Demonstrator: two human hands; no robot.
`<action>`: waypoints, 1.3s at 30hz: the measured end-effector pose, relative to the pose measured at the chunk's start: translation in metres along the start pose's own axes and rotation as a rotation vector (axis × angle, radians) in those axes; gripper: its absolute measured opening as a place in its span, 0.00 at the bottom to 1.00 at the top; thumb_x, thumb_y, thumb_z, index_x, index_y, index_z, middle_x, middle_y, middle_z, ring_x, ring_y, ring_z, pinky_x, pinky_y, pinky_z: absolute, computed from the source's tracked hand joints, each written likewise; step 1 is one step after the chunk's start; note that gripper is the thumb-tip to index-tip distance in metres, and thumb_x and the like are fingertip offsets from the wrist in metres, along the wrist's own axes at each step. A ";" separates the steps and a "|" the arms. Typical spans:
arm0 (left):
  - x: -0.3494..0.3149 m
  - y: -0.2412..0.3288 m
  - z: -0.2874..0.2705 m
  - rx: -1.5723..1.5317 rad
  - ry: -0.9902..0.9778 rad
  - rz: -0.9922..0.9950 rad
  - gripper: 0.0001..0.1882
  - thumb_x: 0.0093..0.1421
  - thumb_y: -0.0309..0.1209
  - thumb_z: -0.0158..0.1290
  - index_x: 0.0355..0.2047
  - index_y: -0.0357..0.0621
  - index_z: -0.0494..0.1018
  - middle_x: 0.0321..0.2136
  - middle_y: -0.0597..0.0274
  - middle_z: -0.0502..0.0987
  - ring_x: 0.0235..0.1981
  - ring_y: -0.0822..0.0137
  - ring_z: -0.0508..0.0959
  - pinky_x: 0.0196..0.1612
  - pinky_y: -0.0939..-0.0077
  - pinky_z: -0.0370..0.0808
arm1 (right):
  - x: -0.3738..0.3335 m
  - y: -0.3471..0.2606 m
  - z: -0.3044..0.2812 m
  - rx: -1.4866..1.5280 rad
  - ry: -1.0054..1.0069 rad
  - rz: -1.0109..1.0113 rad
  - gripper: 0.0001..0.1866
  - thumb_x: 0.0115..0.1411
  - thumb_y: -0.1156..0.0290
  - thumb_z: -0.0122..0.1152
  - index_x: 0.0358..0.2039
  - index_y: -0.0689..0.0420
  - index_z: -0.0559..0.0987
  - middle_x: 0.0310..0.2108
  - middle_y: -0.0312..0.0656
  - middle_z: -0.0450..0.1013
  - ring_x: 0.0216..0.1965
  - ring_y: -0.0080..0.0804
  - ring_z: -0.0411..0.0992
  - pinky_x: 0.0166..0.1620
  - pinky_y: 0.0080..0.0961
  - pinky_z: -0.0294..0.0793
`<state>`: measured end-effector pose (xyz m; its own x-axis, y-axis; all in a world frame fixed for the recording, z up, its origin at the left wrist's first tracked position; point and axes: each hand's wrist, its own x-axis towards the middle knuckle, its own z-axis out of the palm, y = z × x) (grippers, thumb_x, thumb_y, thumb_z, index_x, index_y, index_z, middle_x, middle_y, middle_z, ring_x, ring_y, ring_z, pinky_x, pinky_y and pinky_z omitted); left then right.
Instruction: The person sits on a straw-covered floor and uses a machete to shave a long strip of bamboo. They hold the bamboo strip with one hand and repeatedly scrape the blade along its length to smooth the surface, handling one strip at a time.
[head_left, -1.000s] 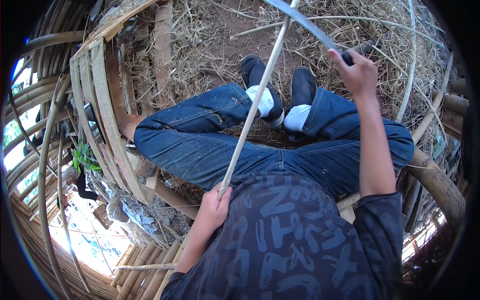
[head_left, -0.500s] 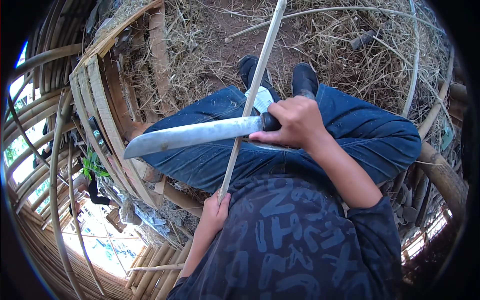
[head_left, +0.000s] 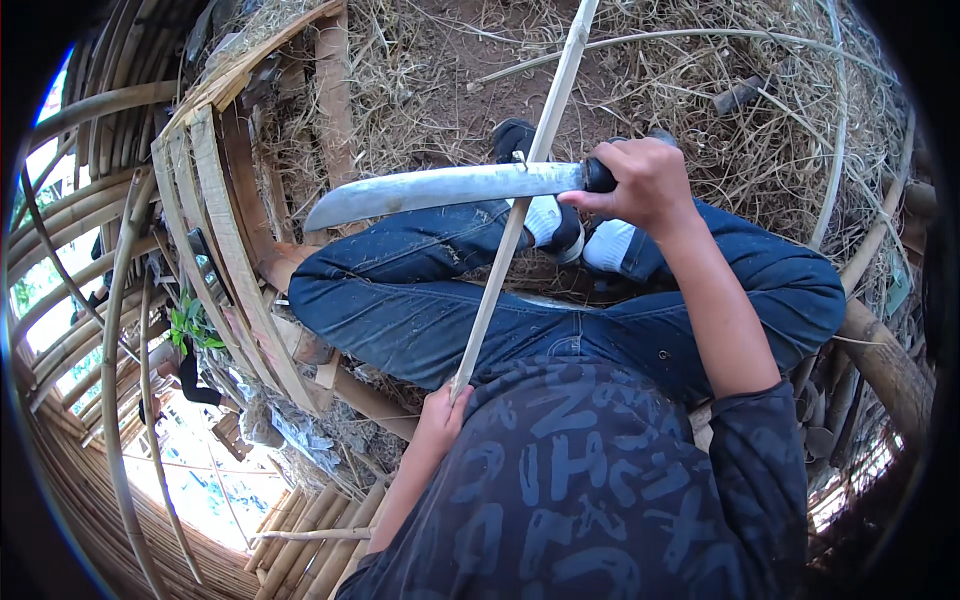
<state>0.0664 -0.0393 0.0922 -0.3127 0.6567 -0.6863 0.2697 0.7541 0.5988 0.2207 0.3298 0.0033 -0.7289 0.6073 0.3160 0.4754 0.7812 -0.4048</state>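
My right hand (head_left: 643,187) is wrapped round the dark handle of a machete (head_left: 430,190), whose long grey blade points left. The blade lies across a pale bamboo strip (head_left: 497,272), and a small raised sliver shows where the two cross. Down by my left hip, my left hand (head_left: 441,412) is closed on the strip's near end. From there the strip slants up and away between my bent legs, past the top of the view.
At left stands a wooden slatted frame (head_left: 205,220), with curved bamboo poles (head_left: 110,330) beyond it. Pale shavings (head_left: 720,140) and a short piece of wood (head_left: 738,95) litter the ground ahead. A thick bamboo pole (head_left: 885,350) lies on the right.
My right hand and the machete have moved away from my body and to the right along the strip. A raised sliver now shows at the blade. My left hand keeps its hold.
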 end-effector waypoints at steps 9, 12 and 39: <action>-0.004 -0.051 0.015 -0.111 0.010 -0.089 0.12 0.66 0.32 0.46 0.39 0.32 0.70 0.24 0.54 0.72 0.24 0.67 0.69 0.32 0.71 0.70 | 0.014 0.084 -0.014 -0.217 -0.069 0.282 0.35 0.50 0.29 0.54 0.18 0.54 0.76 0.14 0.39 0.72 0.16 0.32 0.74 0.21 0.30 0.73; -0.002 -0.048 0.014 -0.123 -0.017 -0.068 0.12 0.67 0.32 0.46 0.39 0.32 0.70 0.24 0.54 0.72 0.25 0.67 0.69 0.33 0.71 0.70 | 0.036 0.067 -0.029 -0.273 -0.167 0.263 0.35 0.51 0.30 0.55 0.18 0.54 0.76 0.13 0.39 0.72 0.17 0.33 0.75 0.22 0.31 0.73; -0.004 -0.044 0.000 -0.224 -0.212 -0.121 0.14 0.68 0.33 0.43 0.39 0.31 0.69 0.28 0.55 0.73 0.30 0.69 0.68 0.38 0.71 0.70 | 0.003 0.036 -0.009 -0.096 -0.120 0.201 0.31 0.52 0.35 0.59 0.15 0.53 0.72 0.11 0.37 0.69 0.13 0.32 0.70 0.18 0.31 0.68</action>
<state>0.0559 -0.0748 0.0690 -0.1269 0.5660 -0.8146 0.0279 0.8229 0.5675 0.2400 0.3615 -0.0026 -0.6661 0.7344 0.1307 0.6567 0.6604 -0.3643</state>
